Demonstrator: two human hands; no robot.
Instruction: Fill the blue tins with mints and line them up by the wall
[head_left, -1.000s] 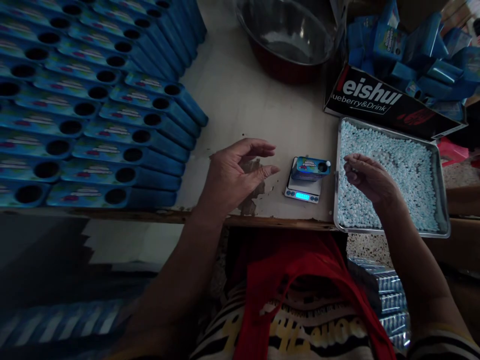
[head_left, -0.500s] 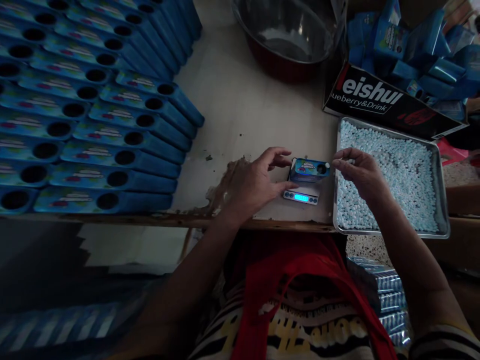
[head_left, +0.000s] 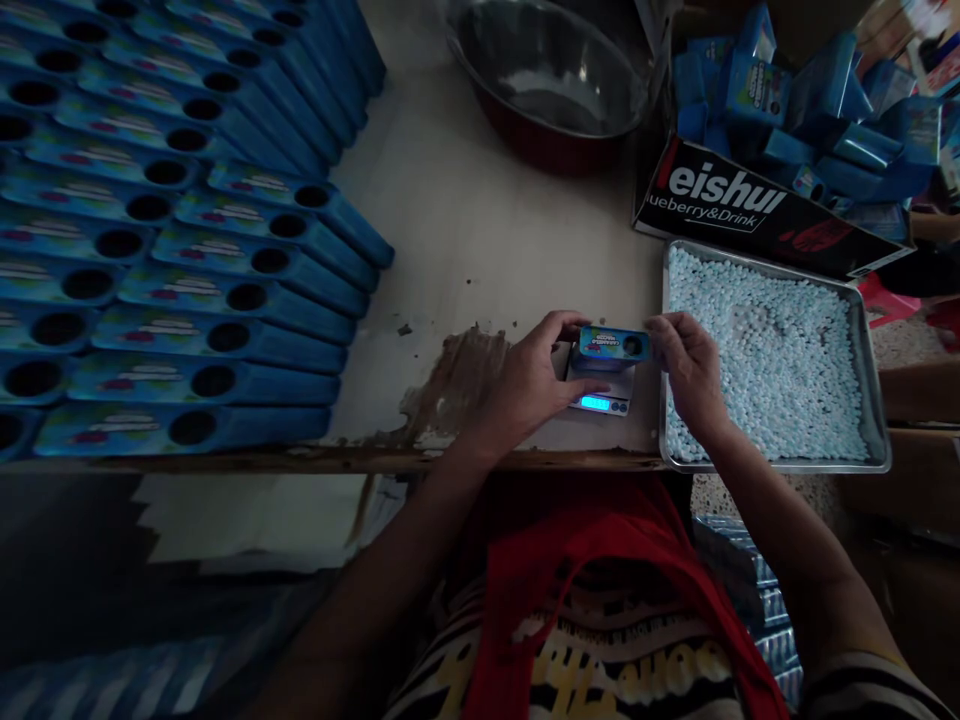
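A small blue box [head_left: 600, 343] with a round dark hole in its top stands on a small scale [head_left: 619, 392] with a lit blue display. My left hand [head_left: 534, 378] curves round the box's left end, its thumb along the near side and its fingers at the far side. At the box's right end is my right hand [head_left: 686, 365], fingers bent together by the hole; anything between them is too small to make out. Right of the scale lies a metal tray [head_left: 888, 440] filled with pale blue and white pellets [head_left: 795, 370].
Rows of blue boxes [head_left: 247, 297] with round holes cover the left of the table [head_left: 442, 240]. A metal bowl [head_left: 555, 95] stands at the back. Behind the tray, a black carton [head_left: 750, 215] holds more blue boxes.
My right hand has moved left to the box's end, and a white pellet at its fingertips no longer shows. My left hand now closes against the box. The view has shifted slightly.
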